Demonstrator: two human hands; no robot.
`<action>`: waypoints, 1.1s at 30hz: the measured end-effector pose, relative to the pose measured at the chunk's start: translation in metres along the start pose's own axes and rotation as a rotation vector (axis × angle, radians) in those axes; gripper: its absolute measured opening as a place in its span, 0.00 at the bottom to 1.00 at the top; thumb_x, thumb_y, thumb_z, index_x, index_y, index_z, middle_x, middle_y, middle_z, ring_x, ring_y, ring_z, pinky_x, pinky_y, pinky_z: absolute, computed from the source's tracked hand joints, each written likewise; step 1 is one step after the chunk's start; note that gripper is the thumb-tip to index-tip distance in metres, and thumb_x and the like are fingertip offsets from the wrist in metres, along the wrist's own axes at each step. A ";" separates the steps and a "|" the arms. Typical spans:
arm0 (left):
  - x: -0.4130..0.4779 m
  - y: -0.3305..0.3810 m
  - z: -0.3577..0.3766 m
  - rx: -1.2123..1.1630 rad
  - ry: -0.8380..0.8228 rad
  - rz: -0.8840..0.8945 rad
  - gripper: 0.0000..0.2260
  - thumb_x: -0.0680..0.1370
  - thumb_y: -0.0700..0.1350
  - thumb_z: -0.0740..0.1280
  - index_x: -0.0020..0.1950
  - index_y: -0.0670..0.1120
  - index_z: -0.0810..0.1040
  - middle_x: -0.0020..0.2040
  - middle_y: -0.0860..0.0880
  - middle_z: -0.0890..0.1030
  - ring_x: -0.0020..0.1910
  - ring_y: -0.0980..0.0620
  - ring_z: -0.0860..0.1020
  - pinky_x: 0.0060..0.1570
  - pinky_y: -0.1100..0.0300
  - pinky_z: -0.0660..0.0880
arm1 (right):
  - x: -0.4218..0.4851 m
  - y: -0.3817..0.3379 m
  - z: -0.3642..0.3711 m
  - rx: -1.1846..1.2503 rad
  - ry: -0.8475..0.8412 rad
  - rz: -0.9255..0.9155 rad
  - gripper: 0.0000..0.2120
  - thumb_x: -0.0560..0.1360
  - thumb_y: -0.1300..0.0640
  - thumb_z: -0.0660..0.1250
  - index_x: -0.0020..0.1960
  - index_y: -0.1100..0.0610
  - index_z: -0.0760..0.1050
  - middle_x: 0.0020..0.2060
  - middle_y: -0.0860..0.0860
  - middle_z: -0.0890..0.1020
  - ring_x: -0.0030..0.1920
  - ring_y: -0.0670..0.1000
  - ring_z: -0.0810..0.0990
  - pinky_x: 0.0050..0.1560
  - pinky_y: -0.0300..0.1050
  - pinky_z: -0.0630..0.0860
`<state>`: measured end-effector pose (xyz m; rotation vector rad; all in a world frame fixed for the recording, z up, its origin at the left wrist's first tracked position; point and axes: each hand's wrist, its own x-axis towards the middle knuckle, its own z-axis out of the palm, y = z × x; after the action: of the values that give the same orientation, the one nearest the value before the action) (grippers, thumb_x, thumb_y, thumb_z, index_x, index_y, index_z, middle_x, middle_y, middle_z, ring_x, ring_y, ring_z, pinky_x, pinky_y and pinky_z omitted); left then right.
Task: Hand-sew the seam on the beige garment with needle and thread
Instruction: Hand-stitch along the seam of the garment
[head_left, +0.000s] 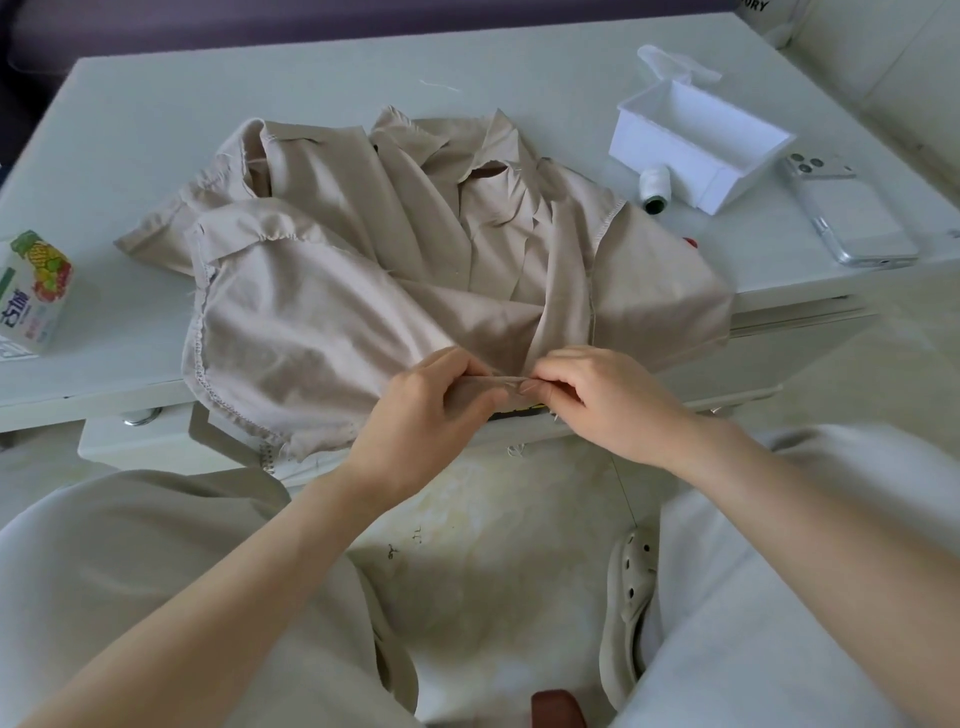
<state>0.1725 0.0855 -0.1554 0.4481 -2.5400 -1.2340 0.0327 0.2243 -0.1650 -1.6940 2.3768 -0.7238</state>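
My left hand (431, 410) pinches a narrow folded ridge of the beige garment (363, 249) at the near table edge | my right hand (608, 400) pinches the same fold just beside it, fingers curled | soft, crumpled woven cloth with overlocked edges, spread over the smooth white table (156, 104) | needle too small to make out

garment (363, 270) mid table (130, 119) | carton (34, 291) L | box (701, 140), phone (847, 213) R

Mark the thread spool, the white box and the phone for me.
thread spool (654, 183), head view, its white wound side
white box (639, 139), head view, its near outer wall
phone (852, 218), head view, middle of its back
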 end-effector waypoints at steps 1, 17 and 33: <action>0.000 -0.002 0.001 0.024 0.012 0.048 0.03 0.76 0.44 0.68 0.43 0.48 0.77 0.38 0.59 0.75 0.39 0.60 0.73 0.38 0.70 0.67 | 0.000 0.000 -0.001 -0.003 0.003 -0.002 0.14 0.78 0.55 0.63 0.35 0.50 0.64 0.27 0.41 0.63 0.34 0.45 0.64 0.34 0.42 0.61; -0.012 -0.025 0.001 0.275 -0.011 0.375 0.09 0.74 0.47 0.62 0.43 0.47 0.82 0.40 0.58 0.62 0.39 0.58 0.63 0.31 0.59 0.68 | -0.011 -0.003 -0.006 0.269 0.034 0.051 0.06 0.80 0.64 0.57 0.53 0.58 0.71 0.37 0.48 0.79 0.37 0.42 0.74 0.42 0.31 0.68; -0.011 -0.030 0.003 0.354 -0.026 0.512 0.09 0.78 0.42 0.63 0.44 0.45 0.83 0.36 0.48 0.70 0.37 0.52 0.66 0.36 0.65 0.63 | -0.008 -0.004 -0.002 0.079 0.014 -0.147 0.04 0.73 0.66 0.64 0.42 0.59 0.75 0.37 0.47 0.75 0.40 0.45 0.70 0.44 0.35 0.67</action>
<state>0.1863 0.0747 -0.1829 -0.1529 -2.6574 -0.6144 0.0387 0.2311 -0.1626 -1.8504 2.2186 -0.8419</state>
